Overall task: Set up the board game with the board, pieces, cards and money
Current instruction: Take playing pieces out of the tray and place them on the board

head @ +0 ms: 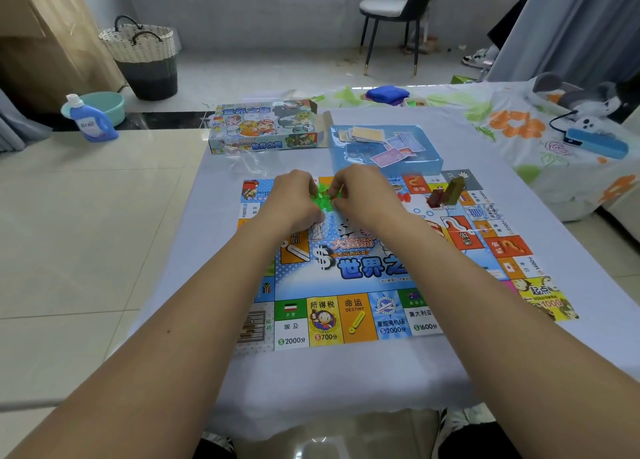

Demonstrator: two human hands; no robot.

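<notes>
The colourful game board (360,316) lies flat on the table in front of me. Over its far edge my left hand (292,198) and my right hand (360,195) meet and both pinch a cluster of green translucent plastic pieces (323,198). Small dark red and olive building pieces (446,191) stand on the board's far right part. Behind the board a blue box tray (429,162) holds cards and paper money (384,143). The printed game box lid (265,127) lies to the left of the tray.
A crumpled clear plastic bag (242,162) lies between the box lid and the board. At the right, a flower-print cloth (519,129) carries a blue device (595,143) and a grey plush toy (581,100). A chair (394,11), basket (145,56) and detergent bottle (91,119) stand beyond.
</notes>
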